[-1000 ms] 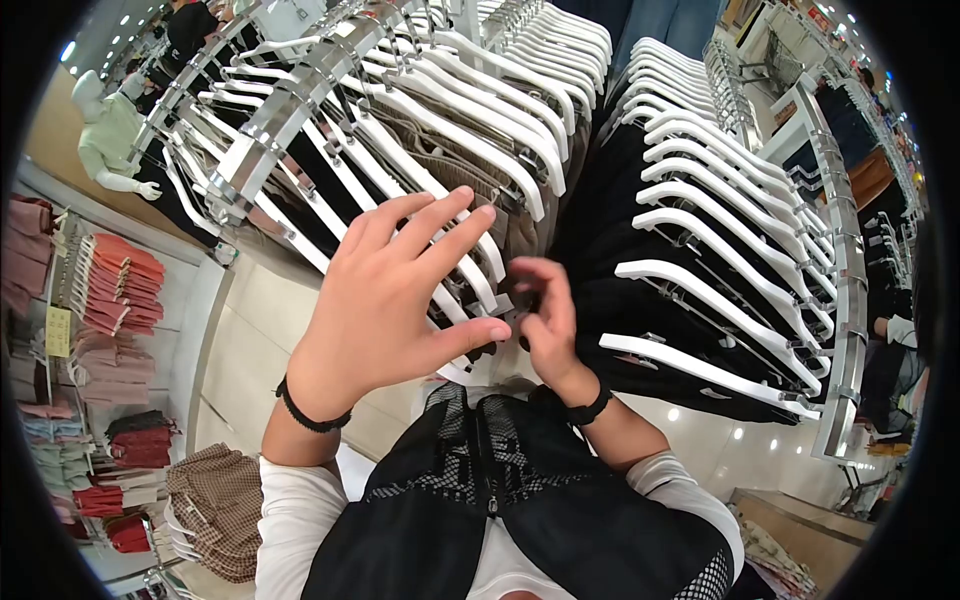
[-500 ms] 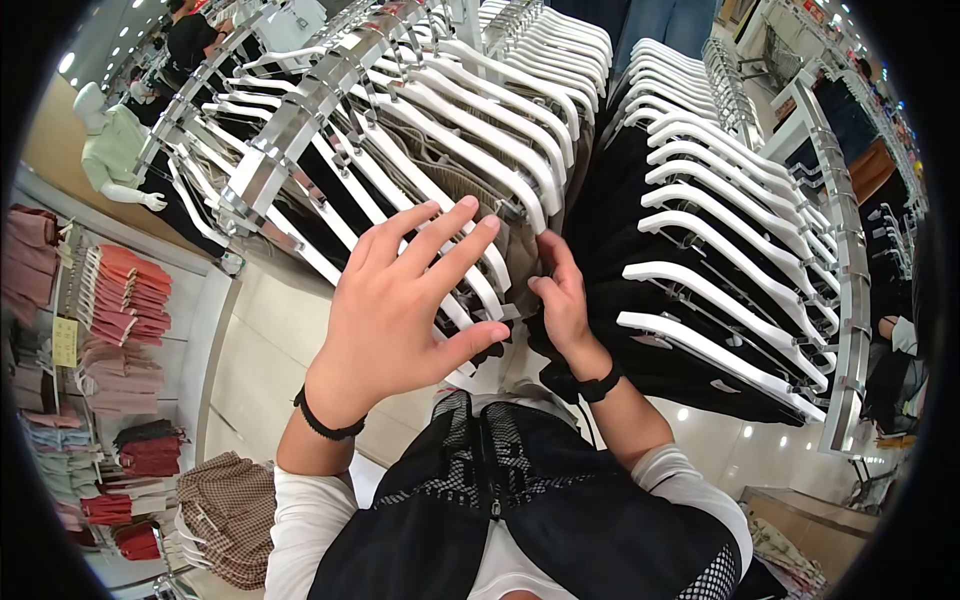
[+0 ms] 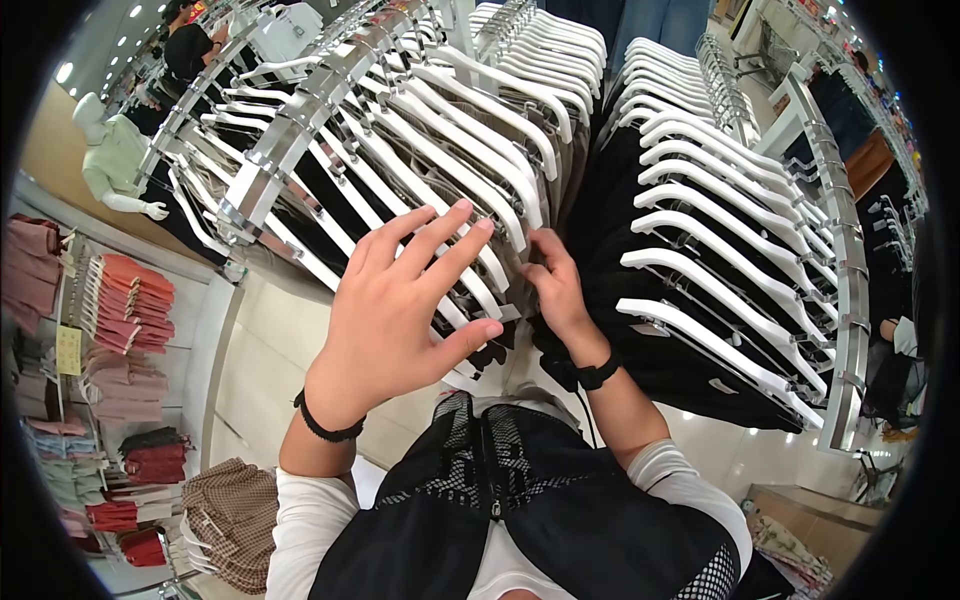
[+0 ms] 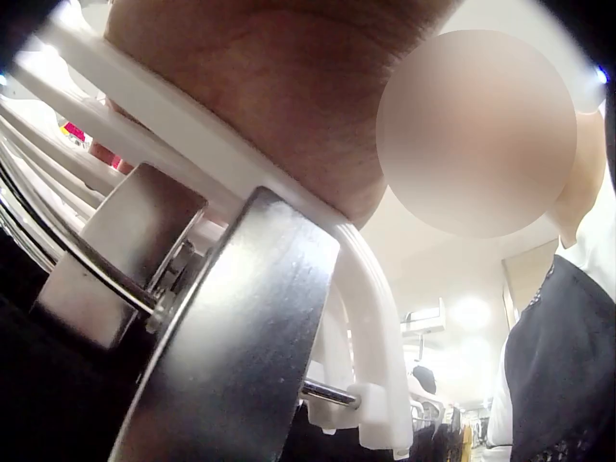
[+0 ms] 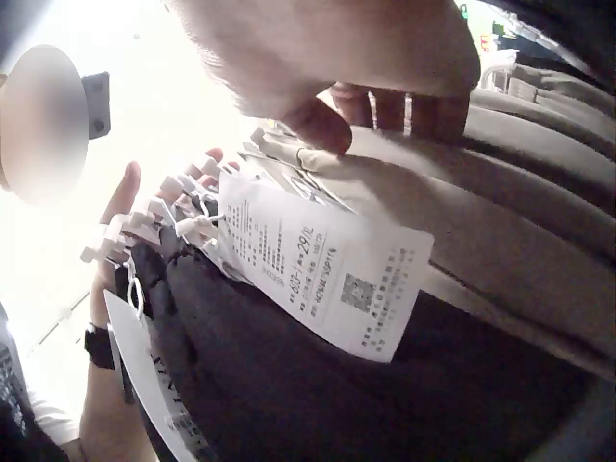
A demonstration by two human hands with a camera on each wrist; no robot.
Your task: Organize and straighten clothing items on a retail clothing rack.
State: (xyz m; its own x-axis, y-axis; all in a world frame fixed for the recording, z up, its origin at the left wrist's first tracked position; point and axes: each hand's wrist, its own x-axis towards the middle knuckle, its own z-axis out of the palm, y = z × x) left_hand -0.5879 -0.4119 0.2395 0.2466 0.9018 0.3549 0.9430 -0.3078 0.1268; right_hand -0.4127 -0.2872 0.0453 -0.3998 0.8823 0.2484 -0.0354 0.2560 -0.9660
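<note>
My left hand is spread over white hangers on the left rack, its fingertips near their lower ends. In the left wrist view, part of the hand lies against a white hanger. My right hand is at the ends of the hangers, fingers bent. The right wrist view shows this hand at the edge of a beige garment, thumb in front and fingers partly hidden behind it. Below it hang a white tag and dark garments.
To the right, a second rail carries white hangers with black garments. Pink clothes and a checked garment are on the left side, below a mannequin. A person stands at the far upper left.
My right hand has moved from beside the hanger tips up to the beige garments. Hangers at the middle have shifted slightly left; my left hand stays spread over the rack.
</note>
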